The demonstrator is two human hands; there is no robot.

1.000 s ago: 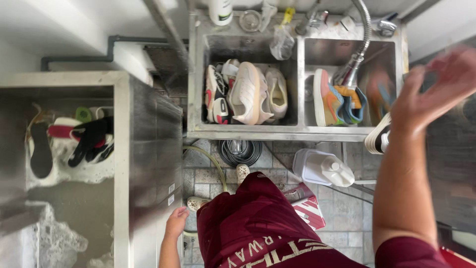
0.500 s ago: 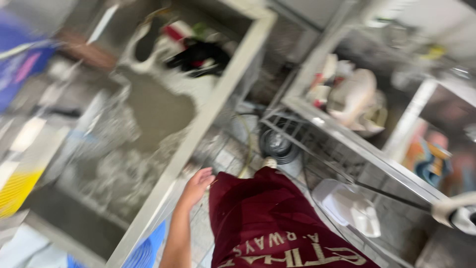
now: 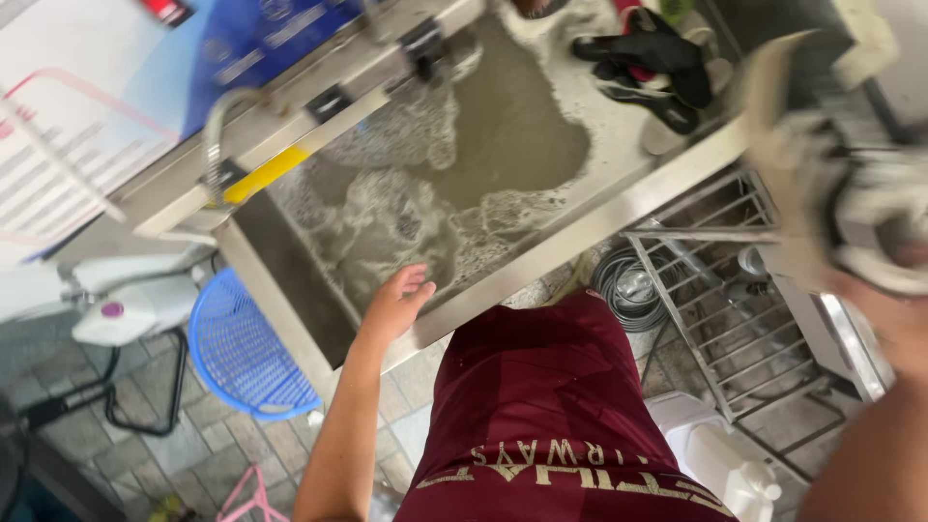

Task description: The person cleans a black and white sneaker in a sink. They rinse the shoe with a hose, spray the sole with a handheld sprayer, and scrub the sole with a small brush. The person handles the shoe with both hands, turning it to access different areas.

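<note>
My left hand (image 3: pixel 398 302) is open, fingers apart, resting at the near steel rim of a large sink (image 3: pixel 541 263) filled with murky, foamy water (image 3: pixel 483 164). At the right edge, my right hand (image 3: pixel 894 324) grips a pale, blurred shoe (image 3: pixel 822 184), held in the air above a wire rack (image 3: pixel 720 290). Dark sandals and shoes (image 3: pixel 648 58) lie in the foam at the sink's far end. I wear a dark red shirt (image 3: pixel 551 406).
A tap (image 3: pixel 220 130) arches over the sink's left side. On the tiled floor stand a blue plastic basket (image 3: pixel 242 358), a white jug (image 3: pixel 725 454) and a coiled hose (image 3: pixel 626 282). A white appliance (image 3: pixel 135 300) sits at the left.
The view has swung left from the shoe-filled basins to the soapy sink. My right hand now holds a pale shoe, and my left hand has risen to the sink's rim.
</note>
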